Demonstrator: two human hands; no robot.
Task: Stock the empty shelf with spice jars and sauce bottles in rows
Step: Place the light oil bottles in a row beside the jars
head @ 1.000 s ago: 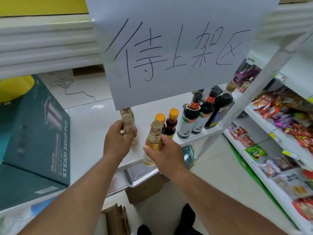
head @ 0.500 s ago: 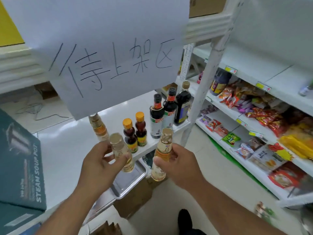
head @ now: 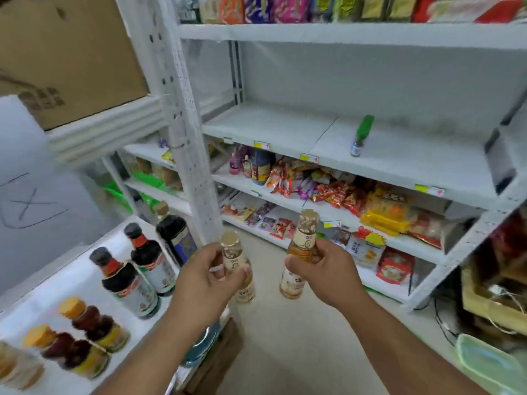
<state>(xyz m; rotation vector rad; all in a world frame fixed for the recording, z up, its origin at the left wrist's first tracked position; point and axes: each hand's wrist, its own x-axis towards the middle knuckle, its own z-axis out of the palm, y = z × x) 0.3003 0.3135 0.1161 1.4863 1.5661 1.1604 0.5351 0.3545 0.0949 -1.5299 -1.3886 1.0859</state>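
Observation:
My left hand [head: 206, 276] grips a small pale bottle with a gold cap [head: 238, 265] by its neck. My right hand [head: 319, 269] grips a second, taller gold-capped bottle [head: 302, 243] around its middle. Both bottles are upright in the air above the floor. Ahead and higher is the nearly bare white shelf [head: 285, 129], with one small green-capped jar [head: 360, 136] standing on it. At the lower left a white staging surface [head: 57, 283] carries dark sauce bottles [head: 128, 280] and orange-capped bottles [head: 91, 323].
A white perforated upright post [head: 185, 124] stands between the staging surface and the shelving. Lower shelves hold snack packets [head: 336, 192]. A cardboard box [head: 65, 52] sits at the upper left, a handwritten paper sign [head: 31, 178] hangs at the left, and cluttered boxes [head: 496, 292] lie at the right.
Both hands lifted their bottles off the staging surface and carried them right, and the view turned from the sign toward the bare shelf.

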